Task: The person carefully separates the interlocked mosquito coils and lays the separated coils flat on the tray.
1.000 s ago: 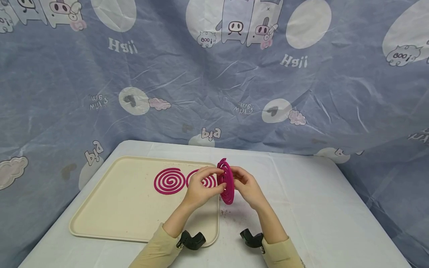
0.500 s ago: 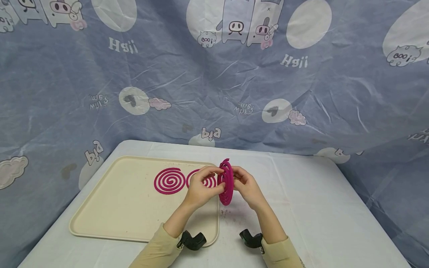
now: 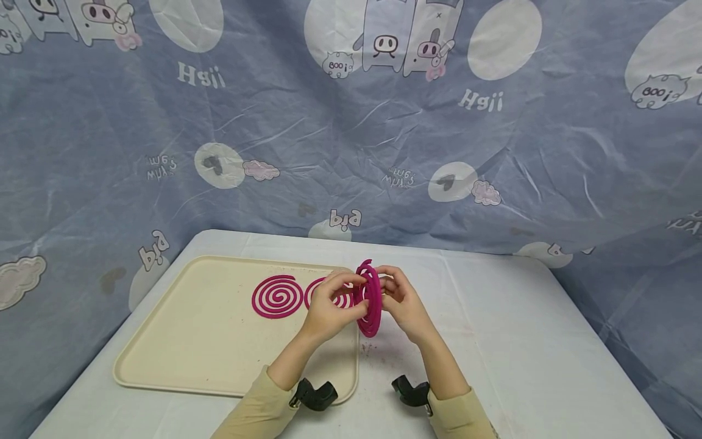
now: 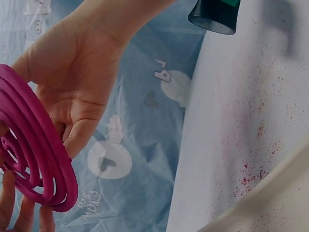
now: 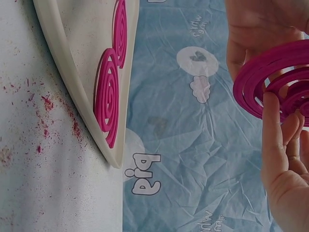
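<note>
Both hands hold a magenta mosquito coil (image 3: 373,311) on edge above the tray's right rim, its strands packed close together. On its left face, my left hand (image 3: 329,309) pinches it, thumb and index finger apart near the middle. My right hand (image 3: 407,308) grips from the other side, with fingertips at the coil's back and upper edge. In the right wrist view, right-hand fingers (image 5: 273,130) reach up to the coil's strands. Two more coils lie flat on the tray: a whole spiral (image 3: 277,297), and a second coil (image 3: 314,289) partly hidden behind my left hand.
The cream tray (image 3: 181,341) takes up the left of the white table (image 3: 493,341). Magenta crumbs (image 4: 248,176) are scattered beside its right rim. A patterned blue cloth (image 3: 307,146) hangs behind. Black wrist cameras (image 3: 314,394) sit at both cuffs.
The held coil has turned slightly, its lower edge shifting a little left and down. My right hand's fingers have risen and spread a little on the coil. The left hand stays nearly still.
</note>
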Demonstrator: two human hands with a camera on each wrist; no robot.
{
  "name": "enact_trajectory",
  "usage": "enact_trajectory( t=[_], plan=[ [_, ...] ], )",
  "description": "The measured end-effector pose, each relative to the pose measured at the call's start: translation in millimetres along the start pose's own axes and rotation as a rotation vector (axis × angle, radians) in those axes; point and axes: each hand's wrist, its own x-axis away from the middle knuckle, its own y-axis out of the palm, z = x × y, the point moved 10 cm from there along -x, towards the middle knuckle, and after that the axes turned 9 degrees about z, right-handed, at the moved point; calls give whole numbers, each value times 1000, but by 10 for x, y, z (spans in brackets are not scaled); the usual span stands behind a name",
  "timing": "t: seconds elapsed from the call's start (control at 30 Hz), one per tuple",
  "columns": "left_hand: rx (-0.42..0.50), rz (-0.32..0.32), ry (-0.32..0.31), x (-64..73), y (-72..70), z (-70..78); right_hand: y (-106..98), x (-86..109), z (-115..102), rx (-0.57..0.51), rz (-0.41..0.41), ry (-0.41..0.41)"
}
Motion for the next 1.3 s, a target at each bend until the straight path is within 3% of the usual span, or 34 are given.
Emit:
enact_trajectory(
  t=[0.4, 0.77, 1.0, 1.3],
  plan=[
    [1, -7, -38, 1, 1, -11, -37, -5, 11, 120, 29, 0],
    [-2, 7, -66, 2, -5, -44, -40, -6, 20, 121, 42, 28],
    [2, 27, -71, -3, -13, -385, -53, -11, 24, 125, 57, 26],
    [-87, 11, -71, -23, -72, -395, -99, -20, 40, 138, 86, 17]
  ],
)
